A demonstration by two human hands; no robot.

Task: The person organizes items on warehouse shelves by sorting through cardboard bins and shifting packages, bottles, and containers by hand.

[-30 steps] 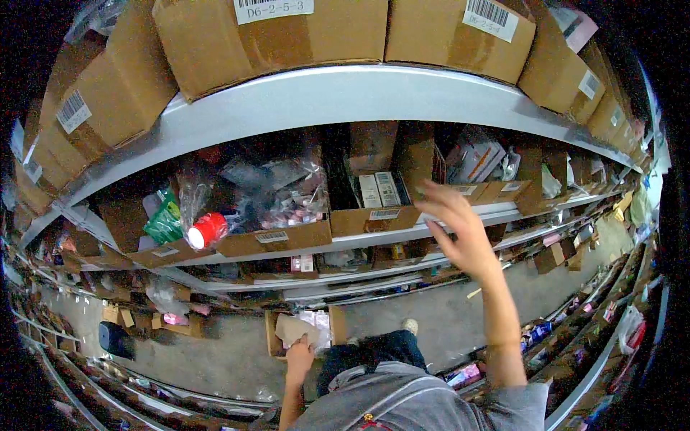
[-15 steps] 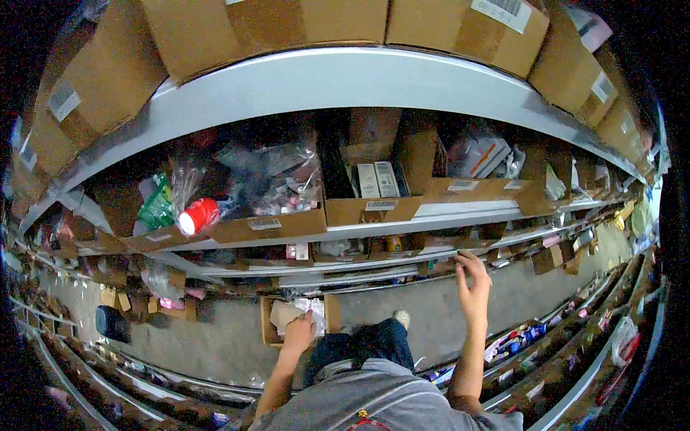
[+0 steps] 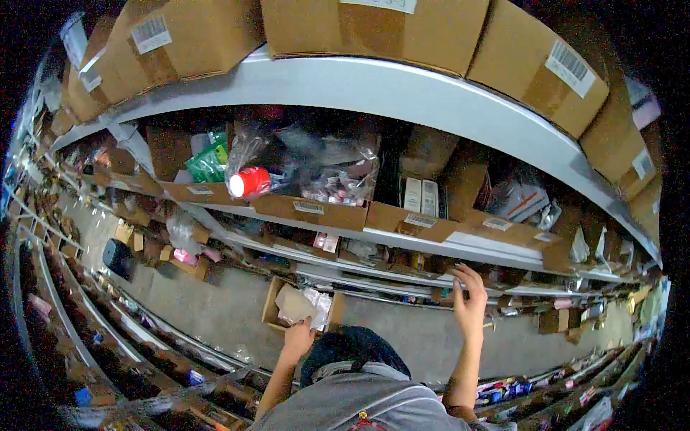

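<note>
My left hand (image 3: pixel 297 340) is at the near edge of an open cardboard box (image 3: pixel 269 310). Its fingers are curled by a beige flat piece (image 3: pixel 293 304), and what they grip is hidden. White plastic-wrapped packets (image 3: pixel 320 304) lie beside that piece inside the box. My right hand (image 3: pixel 471 296) is raised in front of the lower shelves, fingers partly spread, with nothing in it.
Shelves with a pale metal beam (image 3: pixel 338 82) cross ahead. Cardboard bins there hold a red-wrapped roll (image 3: pixel 249 182), a green packet (image 3: pixel 208 164) and white small boxes (image 3: pixel 421 196). A dark blue container (image 3: pixel 116 257) stands on the aisle floor. More shelving runs behind me.
The view has turned and tilted, so the shelves sit further right. My left hand has drawn back from the white packets to the box's near edge. My right hand remains raised and open.
</note>
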